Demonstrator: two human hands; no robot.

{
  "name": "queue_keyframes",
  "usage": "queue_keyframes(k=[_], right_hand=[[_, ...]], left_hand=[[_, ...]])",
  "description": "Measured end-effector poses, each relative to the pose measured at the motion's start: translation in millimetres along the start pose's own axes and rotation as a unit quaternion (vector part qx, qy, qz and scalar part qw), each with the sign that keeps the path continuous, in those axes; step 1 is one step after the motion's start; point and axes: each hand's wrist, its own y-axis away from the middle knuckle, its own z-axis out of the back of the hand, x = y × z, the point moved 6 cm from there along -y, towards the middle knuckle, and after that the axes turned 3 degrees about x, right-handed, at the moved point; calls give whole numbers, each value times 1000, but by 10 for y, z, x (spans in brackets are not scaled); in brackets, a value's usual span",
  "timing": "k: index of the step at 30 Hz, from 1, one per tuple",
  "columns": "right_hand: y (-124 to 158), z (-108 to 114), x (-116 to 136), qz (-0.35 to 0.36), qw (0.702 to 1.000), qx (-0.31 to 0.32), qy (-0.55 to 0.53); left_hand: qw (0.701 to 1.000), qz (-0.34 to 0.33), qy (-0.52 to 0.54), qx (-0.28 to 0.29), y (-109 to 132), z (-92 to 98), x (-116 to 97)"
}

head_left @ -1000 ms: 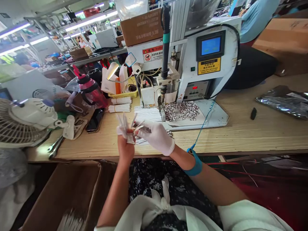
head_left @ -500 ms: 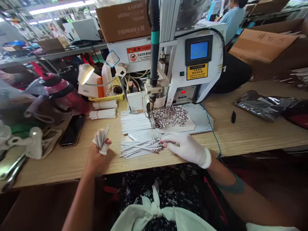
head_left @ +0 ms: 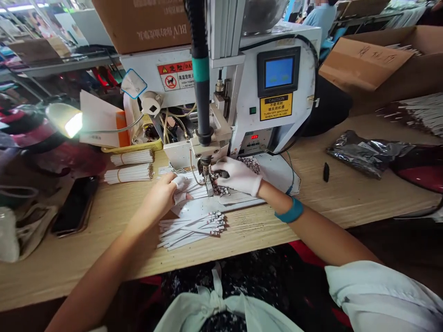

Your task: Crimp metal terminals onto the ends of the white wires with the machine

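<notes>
My left hand (head_left: 162, 196), with white covers on some fingers, is closed at the left end of a row of thin white wires (head_left: 195, 185) on the machine's plate. Its fingertips are partly hidden among them. My gloved right hand (head_left: 238, 176) reaches over a pile of small pieces (head_left: 252, 163), right of the machine's tip (head_left: 206, 168). Thumb and forefinger are apart there, and I see nothing held between them. In front of the plate, a loose heap of white wires (head_left: 194, 229) with small end pieces lies on the table.
The white bench machine (head_left: 238, 101) stands ahead, its dark cable hanging in front. Two banded wire bundles (head_left: 129, 173) and a phone (head_left: 76, 206) lie left, near a lit lamp (head_left: 65, 119). At right are a silvery bag (head_left: 370, 152) and an open carton (head_left: 367, 64).
My left hand has moved forward and right with its bunch of wires to the row under the machine. My right hand has left the loose heap for the pile of small pieces. The view has shifted.
</notes>
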Motion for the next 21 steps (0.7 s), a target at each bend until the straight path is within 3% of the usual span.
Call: queue_keyframes(k=[5, 8, 12, 17, 21], right_hand=[[142, 86, -3, 50, 997, 57, 9], [312, 208, -35, 49, 998, 50, 4], [427, 44, 36, 73, 992, 101, -15], [383, 10, 57, 29, 999, 4, 18], [385, -70, 130, 51, 998, 28, -1]], left_hand=[[997, -56, 4, -44, 164, -51, -118], [996, -82, -28, -14, 252, -124, -122], [991, -123, -49, 10, 281, -166, -105], [995, -83, -18, -54, 253, -149, -82], [997, -46, -54, -10, 223, -280, -110]])
